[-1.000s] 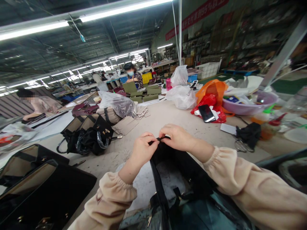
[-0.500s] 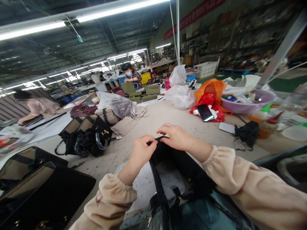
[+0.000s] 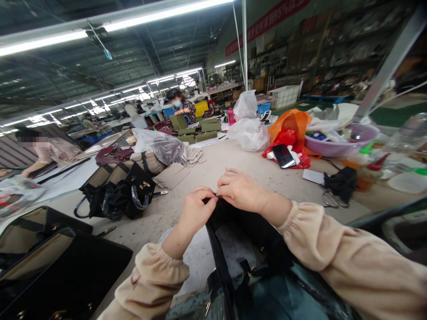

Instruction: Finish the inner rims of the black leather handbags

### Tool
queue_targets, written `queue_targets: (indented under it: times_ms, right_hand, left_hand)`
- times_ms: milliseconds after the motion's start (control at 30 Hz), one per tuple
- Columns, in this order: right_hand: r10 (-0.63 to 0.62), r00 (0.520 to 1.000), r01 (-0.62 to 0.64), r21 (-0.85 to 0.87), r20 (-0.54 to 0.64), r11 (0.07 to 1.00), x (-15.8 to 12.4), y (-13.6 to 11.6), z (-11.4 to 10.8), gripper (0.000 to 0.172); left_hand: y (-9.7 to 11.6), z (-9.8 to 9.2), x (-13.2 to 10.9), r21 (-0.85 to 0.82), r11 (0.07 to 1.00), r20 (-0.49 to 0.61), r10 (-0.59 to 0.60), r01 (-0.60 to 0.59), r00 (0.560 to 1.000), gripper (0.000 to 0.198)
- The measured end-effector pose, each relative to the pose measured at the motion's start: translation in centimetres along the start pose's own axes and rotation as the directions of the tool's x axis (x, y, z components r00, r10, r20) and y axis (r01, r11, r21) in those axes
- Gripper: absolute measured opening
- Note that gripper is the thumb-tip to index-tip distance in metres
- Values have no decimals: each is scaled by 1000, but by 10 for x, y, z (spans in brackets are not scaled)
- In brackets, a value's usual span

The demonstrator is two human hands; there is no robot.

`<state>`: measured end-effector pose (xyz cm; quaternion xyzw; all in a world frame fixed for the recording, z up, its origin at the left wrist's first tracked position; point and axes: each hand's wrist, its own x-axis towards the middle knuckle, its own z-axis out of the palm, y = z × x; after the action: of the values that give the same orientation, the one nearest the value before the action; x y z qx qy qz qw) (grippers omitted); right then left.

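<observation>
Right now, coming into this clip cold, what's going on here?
A person in beige sleeves is handling a black bag at the near side of a table. The left hand pinches its far edge, and the right hand meets it at the same spot; whether that one grips too is hard to tell. More black bags are on the left. A phone, scissors and a purple basin are on the right.
</observation>
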<state>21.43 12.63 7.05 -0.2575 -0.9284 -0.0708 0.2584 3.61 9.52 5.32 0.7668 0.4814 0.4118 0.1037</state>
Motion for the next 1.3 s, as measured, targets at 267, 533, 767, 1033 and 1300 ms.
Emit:
queue_targets:
  times_ms: [267, 533, 767, 1033, 1300]
  right_hand:
    - [4, 998, -2, -44, 62, 999, -1, 0, -3, 18]
    - [34, 993, -31, -23, 117, 999, 3, -2, -2, 19]
    - [132, 988, -140, 104, 83, 985, 3, -2, 5, 12]
    - [116, 993, -115, 251, 9, 961, 1, 2, 10, 15]
    - [308, 947, -321, 341, 92, 884, -5, 7, 11, 32]
  left_hand:
    - [2, 0, -1, 14, 1000, 8, -3, 3, 1000, 13]
    - [2, -3, 0, 77, 996, 47, 33, -36, 998, 9]
    - [0, -2, 0, 136, 986, 47, 94, -99, 995, 8]
    - [1, 1, 3, 70, 997, 40, 31, -33, 999, 11]
    - [3, 3, 1, 17, 990, -9, -138, 138, 990, 10]
